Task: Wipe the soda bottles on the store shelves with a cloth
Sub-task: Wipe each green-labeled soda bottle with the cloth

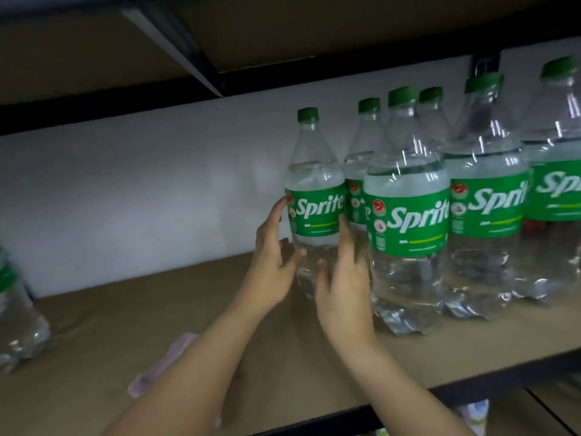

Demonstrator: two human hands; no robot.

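White back wall (125,196) behind shelving

Bare shelf (176,297) lies left of the Sprite bottles (408,215), which crowd its right side; the cloth (163,366) lies near the front edge.

The clear bottles (405,215) wore green caps and green labels with white lettering. The shelf (188,309) was tan, its frame black, the back wall (141,190) white. The cloth (163,366) was pale pink.

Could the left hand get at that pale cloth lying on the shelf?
Probably yes. The cloth lies in the open under the left forearm, but the left hand is now on a bottle and must let go first.
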